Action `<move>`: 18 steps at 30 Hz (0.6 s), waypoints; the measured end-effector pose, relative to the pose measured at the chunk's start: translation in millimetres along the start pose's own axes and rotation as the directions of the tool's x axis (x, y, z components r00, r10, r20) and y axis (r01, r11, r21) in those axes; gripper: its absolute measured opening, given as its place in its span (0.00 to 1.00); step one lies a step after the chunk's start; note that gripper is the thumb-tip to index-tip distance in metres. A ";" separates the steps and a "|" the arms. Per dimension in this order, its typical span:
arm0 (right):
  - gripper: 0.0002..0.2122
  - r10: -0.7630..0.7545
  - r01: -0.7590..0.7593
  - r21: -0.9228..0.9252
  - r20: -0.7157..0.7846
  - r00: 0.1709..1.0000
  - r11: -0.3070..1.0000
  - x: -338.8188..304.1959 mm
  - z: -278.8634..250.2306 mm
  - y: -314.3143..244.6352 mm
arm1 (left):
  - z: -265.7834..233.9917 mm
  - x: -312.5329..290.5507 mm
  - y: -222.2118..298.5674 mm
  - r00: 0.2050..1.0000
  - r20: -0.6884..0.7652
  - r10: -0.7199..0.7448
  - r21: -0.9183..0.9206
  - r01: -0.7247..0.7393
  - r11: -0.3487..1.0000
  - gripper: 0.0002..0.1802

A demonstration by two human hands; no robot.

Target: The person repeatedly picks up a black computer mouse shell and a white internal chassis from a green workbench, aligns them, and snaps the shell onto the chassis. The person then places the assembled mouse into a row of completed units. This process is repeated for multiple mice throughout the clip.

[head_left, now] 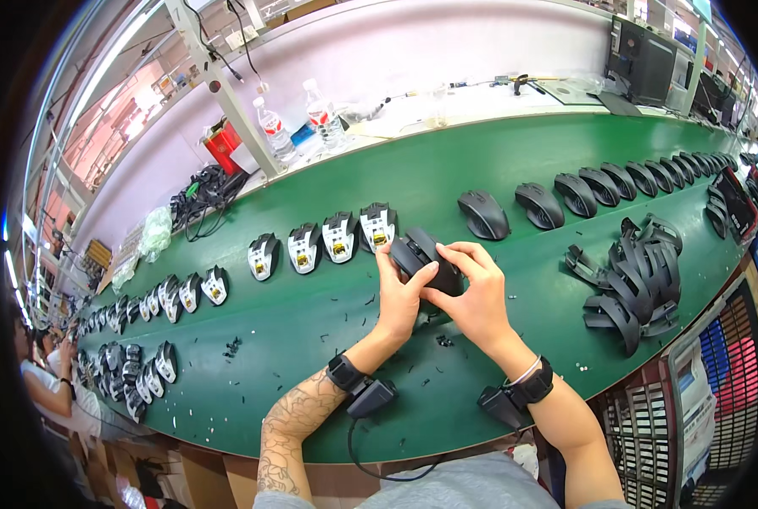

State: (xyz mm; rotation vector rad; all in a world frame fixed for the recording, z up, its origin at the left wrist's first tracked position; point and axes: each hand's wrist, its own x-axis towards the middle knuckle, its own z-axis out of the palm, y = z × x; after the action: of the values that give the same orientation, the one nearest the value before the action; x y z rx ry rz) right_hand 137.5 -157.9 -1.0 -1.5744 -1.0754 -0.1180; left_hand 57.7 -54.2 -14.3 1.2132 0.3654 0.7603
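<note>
Between both hands I hold a black computer mouse (419, 253), tilted above the green bench (328, 407). My left hand (398, 293) grips its left side with the fingers and thumb. The right hand (479, 297) is closed around the other side, its thumb and fingertips on the shell. Just beyond the left hand stands a row of mouse bodies without top covers (339, 237), pale inside with a yellowish part. Past my right hand, covered black mice (483, 215) form a line running to the far right. A heap of loose black curved shells (638, 280) lies at the right.
Uncovered mouse bodies (165, 362) cluster at the left, near another person (55, 394). Small black bits (232, 346) dot the bench. Plastic bottles (324, 117), a red box (223, 146) and bundled cables (208, 191) stand behind. A black plastic crate (650, 441) sits below the right edge.
</note>
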 end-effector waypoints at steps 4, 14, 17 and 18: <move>0.27 0.023 -0.024 0.026 0.052 0.998 0.999 1.7 -4.0 0.1 | -3.4 2.8 -0.3 0.998 -0.007 -0.057 -0.025 0.057 0.998 0.33; 0.21 0.108 -0.108 -0.005 -0.023 0.994 0.994 1.9 3.2 3.5 | -9.8 11.9 11.5 0.996 -0.079 0.043 -0.037 -0.046 0.998 0.34; 0.18 0.489 -0.559 0.369 0.272 0.829 0.742 2.4 8.5 33.5 | -7.1 12.4 31.4 0.997 -0.071 -0.030 -0.201 0.015 0.979 0.34; 0.18 0.506 -0.588 0.473 0.302 0.808 0.656 -0.9 10.0 38.1 | -7.3 13.0 33.3 0.997 -0.061 -0.038 -0.204 0.025 0.979 0.34</move>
State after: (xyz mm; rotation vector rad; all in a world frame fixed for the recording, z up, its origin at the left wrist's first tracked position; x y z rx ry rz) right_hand 158.1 -146.7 -32.6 -1.3114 -0.6014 0.6859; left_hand 51.3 -35.2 16.1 0.9903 0.3501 0.7909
